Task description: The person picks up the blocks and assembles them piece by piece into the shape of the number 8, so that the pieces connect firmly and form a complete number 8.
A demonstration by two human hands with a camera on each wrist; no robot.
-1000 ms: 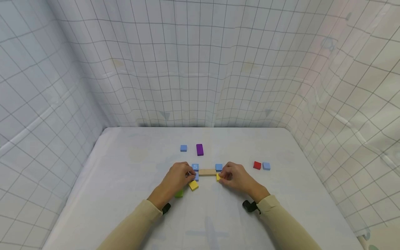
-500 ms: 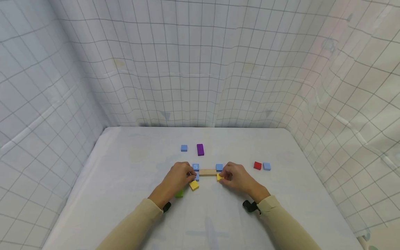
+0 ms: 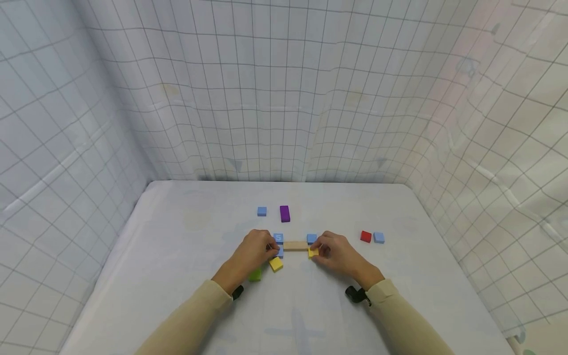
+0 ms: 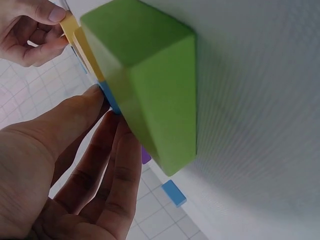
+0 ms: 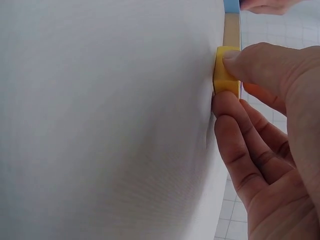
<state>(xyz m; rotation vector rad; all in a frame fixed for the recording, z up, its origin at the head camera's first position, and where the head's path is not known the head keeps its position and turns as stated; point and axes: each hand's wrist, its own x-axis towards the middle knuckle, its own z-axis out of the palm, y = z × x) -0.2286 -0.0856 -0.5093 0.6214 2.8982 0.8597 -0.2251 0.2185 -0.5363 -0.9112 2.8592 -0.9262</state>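
Our left hand (image 3: pixel 256 244) pinches a blue block (image 3: pixel 280 254) and our right hand (image 3: pixel 337 251) a yellow block (image 3: pixel 312 254), at opposite ends of a wooden bar (image 3: pixel 295 246). Just behind these, we see a marked blue tile (image 3: pixel 278 237) and a plain blue tile (image 3: pixel 311 238). An angled yellow piece (image 3: pixel 276 265) and a green block (image 4: pixel 162 100) lie near our left hand. Farther out sit a purple block (image 3: pixel 285 214) and, well right, a red block (image 3: pixel 366 236).

White-covered table (image 3: pixel 177 256), pale grid-patterned hangings (image 3: pixel 284 98) on three sides
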